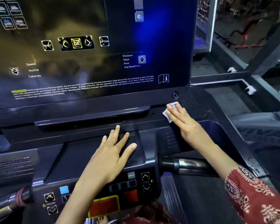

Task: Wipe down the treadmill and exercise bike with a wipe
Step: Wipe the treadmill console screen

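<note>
A black treadmill console (87,117) fills the view, with a large dark display panel above and a button pad below. My right hand (183,120) lies flat with straight fingers on a white wipe (170,109), pressing it onto the console's right shelf just below a small round button. Only the wipe's left and upper edges show past my fingers. My left hand (113,152) rests flat, fingers spread, on the console's centre tray and holds nothing.
A silver handlebar grip (187,164) juts out to the right under my right forearm. Red, blue and arrow buttons (103,206) sit on the lower pad near my left wrist. Grey metal frames (255,78) and gym gear stand beyond the console at right.
</note>
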{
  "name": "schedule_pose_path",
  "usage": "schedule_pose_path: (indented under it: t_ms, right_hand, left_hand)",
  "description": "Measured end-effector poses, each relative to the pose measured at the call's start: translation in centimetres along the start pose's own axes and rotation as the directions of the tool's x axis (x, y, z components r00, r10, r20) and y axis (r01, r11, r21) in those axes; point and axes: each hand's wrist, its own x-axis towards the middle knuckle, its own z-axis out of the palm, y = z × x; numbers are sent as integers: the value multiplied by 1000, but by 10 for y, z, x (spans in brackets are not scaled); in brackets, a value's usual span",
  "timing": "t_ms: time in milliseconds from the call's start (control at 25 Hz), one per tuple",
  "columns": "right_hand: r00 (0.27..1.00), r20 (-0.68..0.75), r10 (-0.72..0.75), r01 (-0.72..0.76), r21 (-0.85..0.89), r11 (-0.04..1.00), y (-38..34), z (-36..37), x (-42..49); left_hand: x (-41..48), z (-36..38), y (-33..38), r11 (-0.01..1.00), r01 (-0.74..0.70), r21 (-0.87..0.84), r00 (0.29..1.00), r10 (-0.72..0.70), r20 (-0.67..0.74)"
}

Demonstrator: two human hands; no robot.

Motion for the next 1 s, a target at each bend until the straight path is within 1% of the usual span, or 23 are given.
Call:
schedule_pose_path:
  t_ms: [80,120,200,240,280,320,440,480,520,560,600,640,680,760,800,840,880,920,1000]
  right_hand:
    - [996,61,-61,54,106,993,-17,-2,14]
    - [989,117,-93,71,177,982,-27,-4,22]
    - [965,232,-120,49,290,956,-43,-2,33]
    - [960,265,-94,-7,355,935,-47,-3,36]
    - [948,316,-39,-104,426,899,-51,-8,37]
    - [926,376,-25,-167,470,867,-56,-14,37]
    - [811,581,-74,-268,481,835,-77,-31,24]
    - [794,602,-82,-308,515,800,-84,-36,19]
    - [805,590,-51,-339,530,777,-89,-38,17]
    - [825,565,12,-359,507,783,-93,-38,16]
    - [830,549,97,-392,450,803,-97,-35,15]
    - [822,543,169,-422,382,822,-102,-33,16]
    - [810,549,207,-423,303,854,-111,-31,18]
    - [784,591,189,-370,201,907,-130,-27,22]
    - [762,627,163,-353,192,916,-138,-28,25]
    - [732,664,154,-372,200,906,-142,-32,28]
    - [702,693,163,-403,198,893,-143,-35,32]
    - [690,700,185,-418,176,891,-142,-35,36]
    - [662,708,246,-388,43,921,-144,-26,45]
  left_hand:
    - [1,0,1,1000,-9,15,1000,9,-6]
    - [2,0,1,1000,-21,22,1000,22,-14]
    - [2,-1,1,999,-43,30,999,44,-29]
    - [1,-1,1,998,-48,30,998,49,-37]
    - [1,-2,1,998,-52,29,997,54,-47]
    - [0,-2,1,998,-55,31,997,57,-53]
    - [-2,-3,2,996,-64,62,997,67,-45]
    - [-4,-4,4,996,-62,71,997,65,-42]
    - [-5,-5,5,995,-58,76,997,61,-38]
    - [-6,-7,6,995,-56,81,998,58,-32]
    - [-8,-9,7,995,-52,87,998,54,-20]
    - [-9,-10,8,995,-47,93,999,48,-10]
    - [-11,-12,6,994,-41,100,999,41,0]
    - [-12,-13,1,992,-46,116,999,46,1]
    - [-13,-15,-3,990,-55,129,998,56,-1]
    - [-14,-17,-9,988,-58,144,998,60,-5]
    - [-15,-20,-14,987,-51,153,999,52,-5]
    - [-17,-22,-19,986,-38,163,999,40,-8]
    - [-23,-29,-29,986,-9,169,1000,12,-17]
